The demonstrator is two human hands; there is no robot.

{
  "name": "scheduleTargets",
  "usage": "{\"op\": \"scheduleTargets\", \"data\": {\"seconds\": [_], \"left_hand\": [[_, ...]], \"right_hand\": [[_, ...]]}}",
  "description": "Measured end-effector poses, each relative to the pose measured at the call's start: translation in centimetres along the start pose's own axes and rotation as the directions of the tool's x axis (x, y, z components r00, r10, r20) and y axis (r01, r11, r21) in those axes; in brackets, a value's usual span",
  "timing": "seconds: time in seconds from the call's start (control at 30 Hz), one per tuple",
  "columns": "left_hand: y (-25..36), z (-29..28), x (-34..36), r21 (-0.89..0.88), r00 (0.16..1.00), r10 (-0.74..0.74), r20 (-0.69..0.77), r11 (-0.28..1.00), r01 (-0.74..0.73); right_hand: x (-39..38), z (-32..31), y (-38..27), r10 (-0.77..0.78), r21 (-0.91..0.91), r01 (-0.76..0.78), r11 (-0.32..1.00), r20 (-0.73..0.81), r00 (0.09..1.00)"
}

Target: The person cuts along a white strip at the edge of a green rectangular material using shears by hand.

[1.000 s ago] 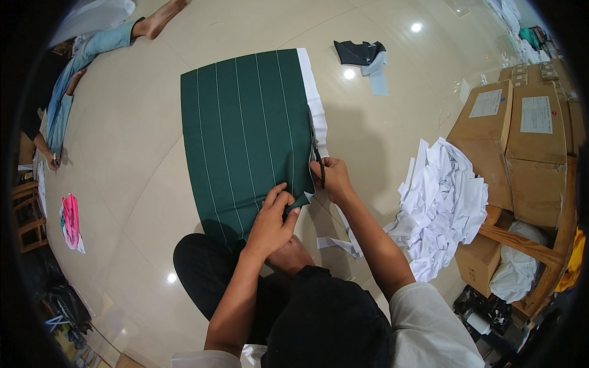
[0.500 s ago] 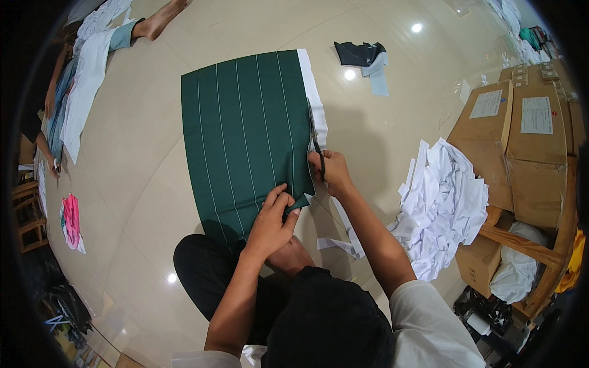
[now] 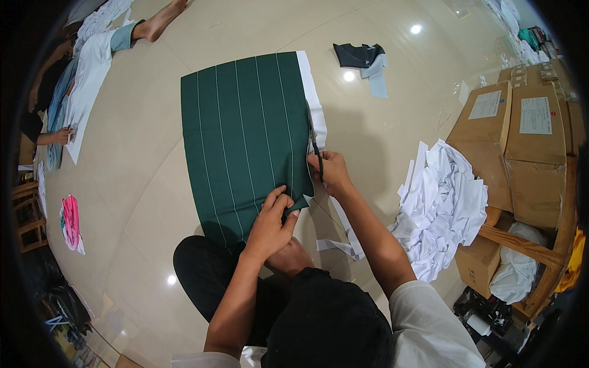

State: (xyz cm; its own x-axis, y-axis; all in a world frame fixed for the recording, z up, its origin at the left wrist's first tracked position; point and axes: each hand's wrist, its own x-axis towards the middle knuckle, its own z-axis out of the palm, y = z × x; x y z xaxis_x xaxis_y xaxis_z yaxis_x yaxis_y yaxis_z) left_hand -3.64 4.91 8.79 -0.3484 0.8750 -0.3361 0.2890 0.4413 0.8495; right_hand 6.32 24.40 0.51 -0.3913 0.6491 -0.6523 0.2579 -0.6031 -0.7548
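Observation:
A dark green cloth (image 3: 239, 135) with thin white lines lies spread over the floor in front of me, a white strip of cloth (image 3: 314, 92) showing along its right edge. Black-handled scissors (image 3: 316, 150) are in my right hand (image 3: 331, 170), fingers closed round the handles. Their blades point away from me along the border between green and white. My left hand (image 3: 272, 227) rests at the near right of the green cloth, its thumb and fingers pinching a raised fold. The near right corner is turned up. Narrow white cut-off strips (image 3: 343, 242) trail below my right hand.
A large heap of white scraps (image 3: 438, 208) sits to the right, beside cardboard boxes (image 3: 537, 122) on a wooden rack (image 3: 521, 245). Dark and grey scraps (image 3: 362, 58) lie beyond the cloth. Pink cloth (image 3: 71, 224) is at the left. Another person's hand (image 3: 63, 136) touches white cloth, upper left.
My hands, the scissors and the green cloth look almost unmoved. At the far left, the other person's hand has moved up onto the white cloth's end.

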Motion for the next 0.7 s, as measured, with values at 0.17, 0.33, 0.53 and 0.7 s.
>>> {"op": "scheduleTargets", "data": {"seconds": [0.17, 0.33, 0.53, 0.7], "left_hand": [[0.0, 0.1, 0.0, -0.004, 1.0, 0.001, 0.0, 1.0, -0.001], [-0.1, 0.1, 0.0, 0.004, 0.999, 0.031, -0.023, 1.0, -0.031], [0.0, 0.1, 0.1, -0.001, 0.999, 0.035, -0.017, 0.999, -0.035], [-0.3, 0.0, 0.0, -0.01, 0.999, 0.034, -0.013, 0.999, -0.034]], "right_hand": [[-0.2, 0.0, 0.0, 0.008, 0.003, -0.008, 1.0, -0.015, 1.0], [-0.2, 0.3, -0.6, 0.004, -0.015, -0.004, 1.0, -0.016, 1.0], [1.3, 0.4, -1.2, -0.018, -0.032, 0.017, 0.999, -0.035, 0.999], [1.5, 1.0, -2.0, 0.01, 0.01, -0.01, 1.0, -0.018, 1.0]]}}
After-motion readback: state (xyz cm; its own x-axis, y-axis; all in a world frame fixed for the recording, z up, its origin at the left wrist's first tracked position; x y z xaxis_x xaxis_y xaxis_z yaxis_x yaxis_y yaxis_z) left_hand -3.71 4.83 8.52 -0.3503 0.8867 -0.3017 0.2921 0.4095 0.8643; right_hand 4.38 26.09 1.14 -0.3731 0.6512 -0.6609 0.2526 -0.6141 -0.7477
